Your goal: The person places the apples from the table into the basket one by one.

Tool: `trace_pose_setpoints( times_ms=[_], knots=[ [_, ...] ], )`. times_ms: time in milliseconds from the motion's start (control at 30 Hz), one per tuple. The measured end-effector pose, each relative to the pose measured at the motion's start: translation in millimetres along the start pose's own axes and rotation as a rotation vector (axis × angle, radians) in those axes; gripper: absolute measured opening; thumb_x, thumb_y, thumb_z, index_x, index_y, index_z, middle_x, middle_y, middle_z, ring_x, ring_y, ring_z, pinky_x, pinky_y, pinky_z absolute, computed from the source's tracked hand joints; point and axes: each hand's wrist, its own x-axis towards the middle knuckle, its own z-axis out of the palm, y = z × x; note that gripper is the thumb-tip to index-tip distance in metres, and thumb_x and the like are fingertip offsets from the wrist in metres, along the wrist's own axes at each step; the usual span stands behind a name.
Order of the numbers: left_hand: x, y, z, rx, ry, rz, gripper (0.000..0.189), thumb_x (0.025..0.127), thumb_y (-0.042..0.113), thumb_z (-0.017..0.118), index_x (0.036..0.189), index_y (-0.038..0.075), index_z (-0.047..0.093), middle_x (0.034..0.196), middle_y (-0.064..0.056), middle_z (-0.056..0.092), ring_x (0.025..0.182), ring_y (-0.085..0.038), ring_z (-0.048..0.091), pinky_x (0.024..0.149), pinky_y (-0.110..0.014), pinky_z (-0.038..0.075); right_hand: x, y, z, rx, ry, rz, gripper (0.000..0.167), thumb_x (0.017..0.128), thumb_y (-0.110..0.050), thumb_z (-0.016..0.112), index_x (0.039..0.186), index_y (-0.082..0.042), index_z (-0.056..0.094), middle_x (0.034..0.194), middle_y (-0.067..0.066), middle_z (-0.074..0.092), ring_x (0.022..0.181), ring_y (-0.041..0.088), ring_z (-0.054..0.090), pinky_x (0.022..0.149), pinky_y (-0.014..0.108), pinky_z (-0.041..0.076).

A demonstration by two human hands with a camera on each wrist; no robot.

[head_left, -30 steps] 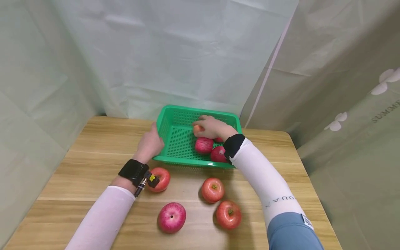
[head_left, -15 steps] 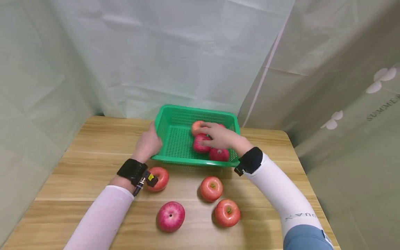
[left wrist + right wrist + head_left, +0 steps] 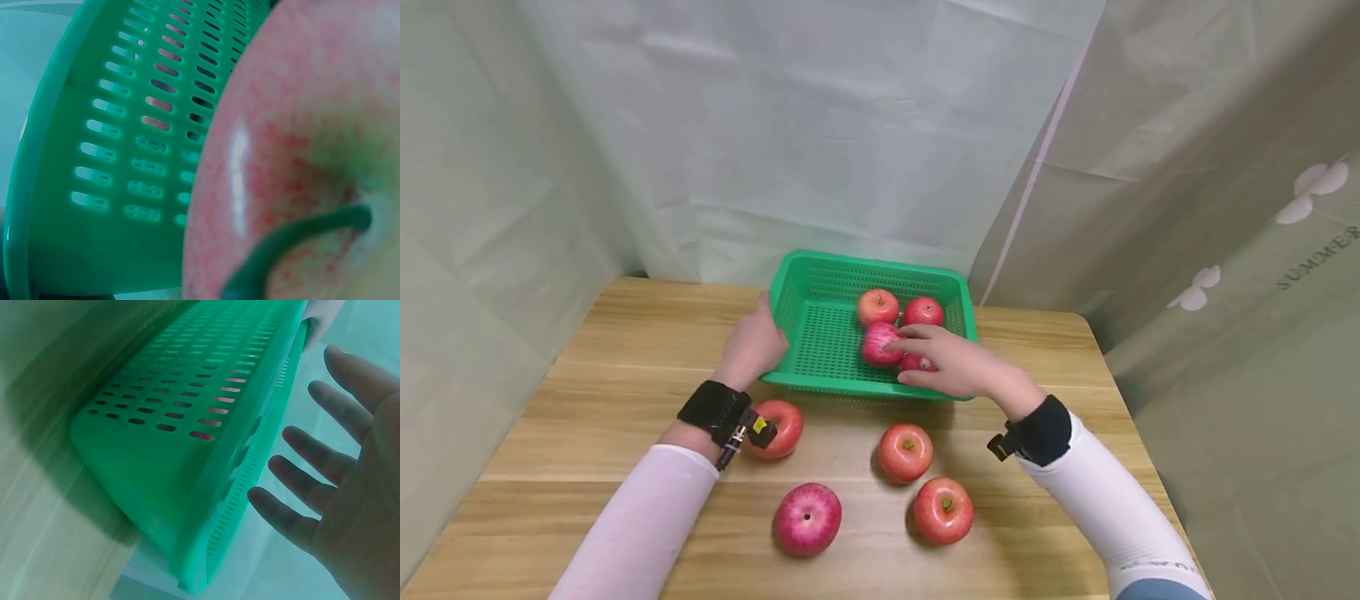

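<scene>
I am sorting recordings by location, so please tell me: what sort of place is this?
Probably a makeshift recording booth: pale sheets hang behind and beside a wooden table, and a black wrist strap carries a small device.

At your left grip: basket, uniform green, rows of slots. Just left of your right grip: striped apple, magenta with pale streaks. Beyond your right grip: far apple, orange-red; plain apple, red. Nearer you than both grips: streaked apple, magenta, paling round a dark centre; stemmed apple, orange-red, green stem. Beneath your grips: surface, tan wood grain. Beyond them: curtain, pale grey-green.
</scene>
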Motion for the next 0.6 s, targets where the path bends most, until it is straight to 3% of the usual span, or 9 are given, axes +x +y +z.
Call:
trace_pose_setpoints(
  times_ms=[267,600],
  knots=[
    [-0.6,-1.4,-0.3,0.002,-0.004,0.002,0.078,0.102,0.007,0.046,0.167,-0.008,0.006,0.110,-0.036,0.063,0.078,-0.037,0.064,0.057,-0.042,0.049,-32.9,-2,11,0.028,0.084,-0.003,0.051,0.102,-0.037,0.074,0.149,-0.019,0.065,0.156,0.012,0.052,0.145,0.030,0.045,0.115,0.051,0.043],
    [1.0,-1.0,0.7,0.004,-0.006,-0.003,0.078,0.103,0.009,0.047,0.167,-0.007,0.006,0.111,-0.035,0.062,0.080,-0.038,0.064,0.058,-0.042,0.049,-73.3,-8,25,-0.005,0.166,-0.004,0.054,0.099,-0.035,0.079,0.150,-0.021,0.065,0.160,0.015,0.049,0.153,0.037,0.035,0.116,0.059,0.040]
  ],
)
